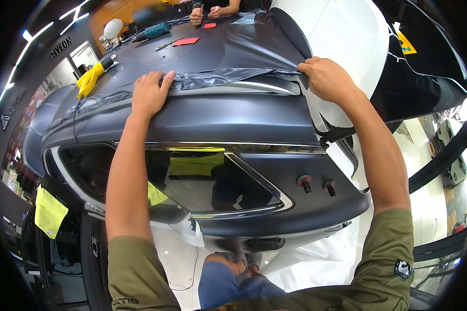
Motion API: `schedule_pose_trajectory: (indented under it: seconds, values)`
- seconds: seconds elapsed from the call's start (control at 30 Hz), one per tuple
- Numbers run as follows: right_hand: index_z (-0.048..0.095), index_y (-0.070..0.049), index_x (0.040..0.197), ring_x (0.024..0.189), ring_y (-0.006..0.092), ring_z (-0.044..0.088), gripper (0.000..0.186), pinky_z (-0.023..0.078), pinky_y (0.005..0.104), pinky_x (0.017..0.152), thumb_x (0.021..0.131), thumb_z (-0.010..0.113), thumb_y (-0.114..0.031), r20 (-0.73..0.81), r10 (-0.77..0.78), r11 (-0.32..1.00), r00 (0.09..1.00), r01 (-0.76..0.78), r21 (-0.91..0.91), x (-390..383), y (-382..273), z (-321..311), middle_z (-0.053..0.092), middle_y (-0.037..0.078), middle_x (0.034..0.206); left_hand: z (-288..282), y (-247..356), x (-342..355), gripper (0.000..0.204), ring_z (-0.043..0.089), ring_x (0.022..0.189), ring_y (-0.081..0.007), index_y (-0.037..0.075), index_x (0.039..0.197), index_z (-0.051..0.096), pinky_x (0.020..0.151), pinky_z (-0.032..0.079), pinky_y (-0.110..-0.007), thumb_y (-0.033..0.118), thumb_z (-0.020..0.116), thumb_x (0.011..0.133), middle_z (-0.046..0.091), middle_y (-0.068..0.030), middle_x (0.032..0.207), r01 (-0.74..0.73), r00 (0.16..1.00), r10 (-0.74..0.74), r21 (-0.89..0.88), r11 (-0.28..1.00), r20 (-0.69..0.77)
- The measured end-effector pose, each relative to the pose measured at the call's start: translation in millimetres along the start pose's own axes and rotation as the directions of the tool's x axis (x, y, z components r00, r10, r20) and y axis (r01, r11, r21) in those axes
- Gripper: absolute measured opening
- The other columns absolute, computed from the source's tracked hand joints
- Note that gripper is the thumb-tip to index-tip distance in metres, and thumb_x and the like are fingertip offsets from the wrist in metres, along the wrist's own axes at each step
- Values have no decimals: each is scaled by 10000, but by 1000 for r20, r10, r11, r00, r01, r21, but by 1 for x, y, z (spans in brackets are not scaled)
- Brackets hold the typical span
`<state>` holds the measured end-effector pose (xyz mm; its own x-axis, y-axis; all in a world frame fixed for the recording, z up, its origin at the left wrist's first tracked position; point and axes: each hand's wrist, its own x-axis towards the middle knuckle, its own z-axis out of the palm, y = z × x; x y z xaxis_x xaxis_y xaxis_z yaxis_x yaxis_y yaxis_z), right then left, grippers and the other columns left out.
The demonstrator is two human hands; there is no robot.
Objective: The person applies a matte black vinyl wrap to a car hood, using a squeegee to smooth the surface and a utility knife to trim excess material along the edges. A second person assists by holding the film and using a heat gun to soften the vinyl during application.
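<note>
Dark satin vinyl film (pixel 207 52) covers the car roof, its loose edge bunched in wrinkles along the silver roof rail (pixel 275 88). My right hand (pixel 326 79) is closed on the film's edge at the rear corner, where tight creases fan out across the roof. Resting on the wrinkled edge beside the rail, my left hand (pixel 150 96) has its fingers laid over the film and its thumb apart. Below the rail, the car's side (pixel 233 118) is dark and smooth. Further up the roof lie a red squeegee card (pixel 186 41) and a slim cutter-like tool (pixel 168 44).
A yellow heat gun (pixel 91 80) with a cord lies left of my left hand, a teal power tool (pixel 153 31) beyond. A co-worker's hands (pixel 196 16) are across the roof near another red card (pixel 208 25). The white raised tailgate (pixel 347 31) stands right. Two black-handled magnets (pixel 305 183) sit on the rear panel.
</note>
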<state>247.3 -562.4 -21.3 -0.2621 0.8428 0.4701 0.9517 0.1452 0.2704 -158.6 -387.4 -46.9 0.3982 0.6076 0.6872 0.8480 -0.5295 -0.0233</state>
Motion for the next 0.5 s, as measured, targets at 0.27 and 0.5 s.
schedule_pose_trajectory:
  seconds: [0.27, 0.5]
  values:
    - [666, -24, 1029, 991, 347, 639, 268, 520, 442, 870, 798, 532, 4, -50, -54, 997, 997, 51, -57, 4, 4, 5, 677, 160, 976, 1, -4, 4, 651, 596, 1049, -346, 17, 1051, 708, 987, 397, -461, 589, 401, 1004, 676, -163, 1062, 3, 1000, -3, -9, 1000, 0]
    - [653, -36, 934, 946, 319, 605, 209, 495, 425, 868, 750, 565, 7, -16, -16, 998, 1000, 17, 62, -7, 3, 1, 627, 121, 875, -9, -5, 5, 526, 579, 1024, -345, 10, 1038, 685, 951, 403, -454, 509, 534, 975, 646, -170, 1013, -125, 989, 134, -136, 983, 55]
